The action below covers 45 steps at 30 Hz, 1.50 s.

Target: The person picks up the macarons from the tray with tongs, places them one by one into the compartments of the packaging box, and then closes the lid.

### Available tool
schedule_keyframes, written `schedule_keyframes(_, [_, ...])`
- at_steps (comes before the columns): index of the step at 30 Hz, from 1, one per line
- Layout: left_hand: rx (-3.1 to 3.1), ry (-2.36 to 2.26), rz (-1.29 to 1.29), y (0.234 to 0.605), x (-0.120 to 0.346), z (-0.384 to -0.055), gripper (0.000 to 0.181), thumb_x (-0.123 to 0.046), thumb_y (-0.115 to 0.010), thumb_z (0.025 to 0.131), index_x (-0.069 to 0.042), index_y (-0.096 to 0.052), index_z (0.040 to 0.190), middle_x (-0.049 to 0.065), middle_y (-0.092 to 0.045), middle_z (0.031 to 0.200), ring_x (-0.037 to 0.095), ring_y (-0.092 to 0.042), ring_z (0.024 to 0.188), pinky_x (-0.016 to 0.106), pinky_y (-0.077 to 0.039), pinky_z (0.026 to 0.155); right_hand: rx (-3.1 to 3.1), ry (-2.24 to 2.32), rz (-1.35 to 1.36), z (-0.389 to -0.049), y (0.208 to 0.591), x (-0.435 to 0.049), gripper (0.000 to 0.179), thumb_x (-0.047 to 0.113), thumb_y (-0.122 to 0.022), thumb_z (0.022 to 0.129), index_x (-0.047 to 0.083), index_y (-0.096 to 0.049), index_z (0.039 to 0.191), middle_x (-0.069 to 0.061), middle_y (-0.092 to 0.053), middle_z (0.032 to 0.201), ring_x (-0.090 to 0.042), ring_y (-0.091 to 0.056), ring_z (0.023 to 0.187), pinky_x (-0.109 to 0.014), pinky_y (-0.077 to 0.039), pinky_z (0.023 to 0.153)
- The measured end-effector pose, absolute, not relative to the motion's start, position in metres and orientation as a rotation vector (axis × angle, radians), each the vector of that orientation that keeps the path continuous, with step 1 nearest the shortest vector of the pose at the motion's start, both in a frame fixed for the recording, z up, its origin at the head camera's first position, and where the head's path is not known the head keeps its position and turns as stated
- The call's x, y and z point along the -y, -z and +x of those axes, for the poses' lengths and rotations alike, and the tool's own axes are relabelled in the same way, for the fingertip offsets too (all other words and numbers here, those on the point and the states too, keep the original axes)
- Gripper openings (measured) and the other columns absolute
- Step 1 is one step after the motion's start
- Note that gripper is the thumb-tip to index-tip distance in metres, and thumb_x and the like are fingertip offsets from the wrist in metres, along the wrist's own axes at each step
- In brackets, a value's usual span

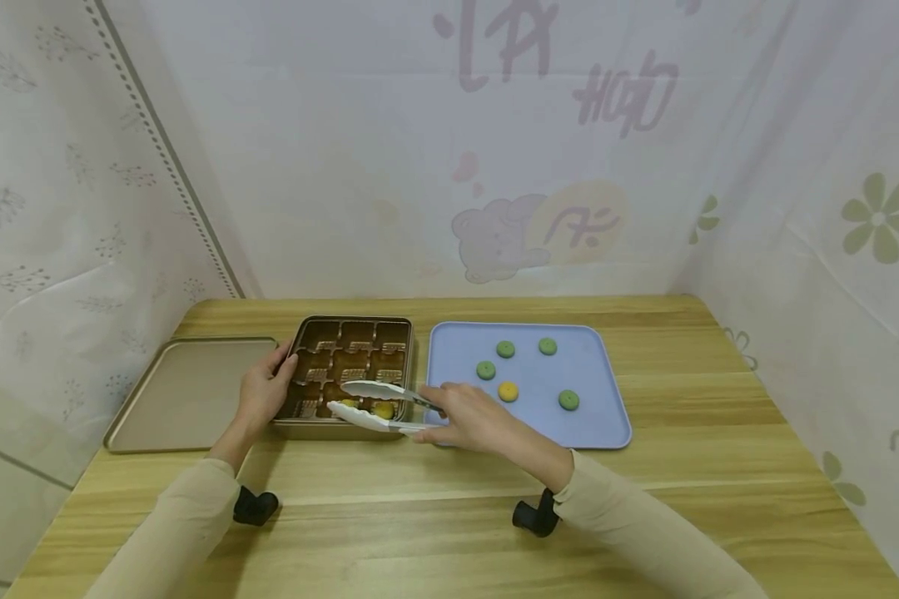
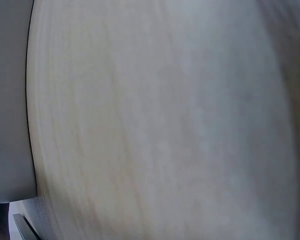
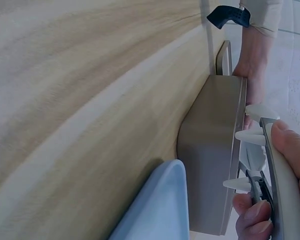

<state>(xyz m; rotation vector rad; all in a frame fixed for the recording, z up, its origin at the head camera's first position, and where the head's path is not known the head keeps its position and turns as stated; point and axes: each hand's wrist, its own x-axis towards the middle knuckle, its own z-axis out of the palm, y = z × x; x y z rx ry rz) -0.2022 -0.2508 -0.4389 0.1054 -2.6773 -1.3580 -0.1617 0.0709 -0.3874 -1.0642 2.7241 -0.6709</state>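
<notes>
My left hand (image 1: 264, 389) holds the left side of a square bronze box (image 1: 322, 430) fitted with a brown nine-compartment insert (image 1: 350, 364). Two small yellow cakes (image 1: 383, 409) lie in the front row, in the middle and right compartments. Gripped in my right hand (image 1: 474, 418) is a pair of tongs (image 3: 285, 185) with white scalloped tips. The tips (image 1: 360, 416) are spread apart over the box's front row, with nothing held between them. In the left wrist view, mostly tabletop shows, with the box's wall (image 2: 10, 110) at its left edge.
On the right, a blue tray (image 1: 524, 428) bears several round green cakes (image 1: 505, 349) and one yellow cake (image 1: 508, 391). A flat bronze lid or tray (image 1: 187, 399) lies left of the box. Patterned cloth (image 1: 389, 166) hangs behind the wooden table (image 1: 389, 516).
</notes>
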Motion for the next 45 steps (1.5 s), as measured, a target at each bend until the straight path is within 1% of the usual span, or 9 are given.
schedule_keyframes(7, [2.667, 1.366, 0.106, 0.44, 0.251, -0.202, 0.048, -0.026, -0.042, 0.102, 0.0, -0.039, 0.142, 0.025, -0.042, 0.141, 0.041, -0.038, 0.13, 0.053, -0.034, 0.104, -2.775, 0.691, -1.032, -0.148, 0.393, -0.09, 0.062, 0.04, -0.073, 0.08, 0.003, -0.057, 0.128, -0.012, -0.066, 0.097, -0.016, -0.059, 0.075, -0.021, -0.048, 0.06])
schedule_keyframes(16, [2.678, 1.398, 0.113, 0.436, 0.253, -0.201, 0.05, -0.028, -0.04, 0.102, -0.002, -0.037, 0.144, 0.025, -0.039, 0.143, 0.041, -0.035, 0.132, 0.054, -0.033, 0.105, -2.848, 0.845, -0.942, -0.131, 0.399, -0.146, 0.06, 0.035, -0.073, 0.081, 0.002, -0.056, 0.128, -0.011, -0.066, 0.099, -0.021, -0.065, 0.083, -0.026, -0.052, 0.065])
schedule_keyframes(21, [2.679, 1.385, 0.113, 0.436, 0.253, -0.201, 0.05, -0.029, -0.04, 0.102, -0.002, -0.037, 0.144, 0.025, -0.04, 0.142, 0.041, -0.037, 0.131, 0.054, -0.034, 0.104, -2.929, 0.857, -0.871, -0.123, 0.404, -0.178, 0.064, 0.037, -0.072, 0.081, -0.001, -0.054, 0.13, -0.012, -0.066, 0.096, -0.02, -0.063, 0.08, -0.023, -0.05, 0.062])
schedule_keyframes(25, [2.677, 1.384, 0.114, 0.437, 0.253, -0.202, 0.049, -0.029, -0.04, 0.102, -0.003, -0.038, 0.144, 0.024, -0.042, 0.141, 0.04, -0.039, 0.129, 0.053, -0.035, 0.103, -2.98, 0.872, -0.793, -0.12, 0.41, -0.202, 0.056, 0.035, -0.074, 0.08, 0.001, -0.06, 0.122, -0.007, -0.066, 0.088, -0.017, -0.06, 0.073, -0.021, -0.047, 0.059])
schedule_keyframes(28, [2.676, 1.382, 0.116, 0.437, 0.253, -0.202, 0.049, -0.03, -0.04, 0.102, -0.004, -0.038, 0.144, 0.025, -0.042, 0.14, 0.041, -0.04, 0.129, 0.053, -0.036, 0.102, -2.995, 0.857, -0.694, -0.117, 0.412, -0.218, 0.056, 0.034, -0.074, 0.08, -0.001, -0.06, 0.121, -0.005, -0.063, 0.083, -0.015, -0.055, 0.071, -0.023, -0.044, 0.058])
schedule_keyframes(32, [2.682, 1.38, 0.11, 0.437, 0.253, -0.202, 0.05, -0.031, -0.04, 0.102, -0.003, -0.037, 0.144, 0.025, -0.042, 0.14, 0.042, -0.039, 0.129, 0.054, -0.035, 0.102, -3.021, 0.784, -0.572, -0.112, 0.412, -0.233, 0.064, 0.037, -0.073, 0.081, -0.005, -0.056, 0.126, -0.011, -0.066, 0.093, -0.017, -0.058, 0.077, -0.029, -0.048, 0.063])
schedule_keyframes(36, [2.683, 1.371, 0.104, 0.438, 0.253, -0.202, 0.049, -0.029, -0.04, 0.102, -0.002, -0.038, 0.143, 0.025, -0.042, 0.14, 0.042, -0.039, 0.129, 0.054, -0.035, 0.103, -3.057, 0.717, -0.515, -0.109, 0.413, -0.242, 0.066, 0.04, -0.072, 0.081, -0.005, -0.056, 0.127, -0.02, -0.065, 0.105, -0.021, -0.062, 0.084, -0.035, -0.051, 0.066])
schedule_keyframes(40, [2.683, 1.371, 0.104, 0.439, 0.252, -0.201, 0.049, -0.028, -0.041, 0.102, -0.002, -0.038, 0.143, 0.025, -0.042, 0.14, 0.042, -0.039, 0.13, 0.054, -0.034, 0.104, -3.089, 0.664, -0.514, -0.108, 0.416, -0.249, 0.064, 0.037, -0.074, 0.079, -0.005, -0.058, 0.125, -0.022, -0.065, 0.106, -0.023, -0.063, 0.085, -0.036, -0.051, 0.065])
schedule_keyframes(45, [2.678, 1.383, 0.118, 0.439, 0.252, -0.201, 0.049, -0.028, -0.04, 0.102, -0.003, -0.038, 0.143, 0.024, -0.042, 0.14, 0.041, -0.039, 0.13, 0.054, -0.034, 0.104, -3.132, 0.582, -0.555, -0.107, 0.42, -0.253, 0.06, 0.033, -0.077, 0.077, -0.004, -0.06, 0.121, -0.019, -0.066, 0.098, -0.017, -0.059, 0.076, -0.031, -0.049, 0.061])
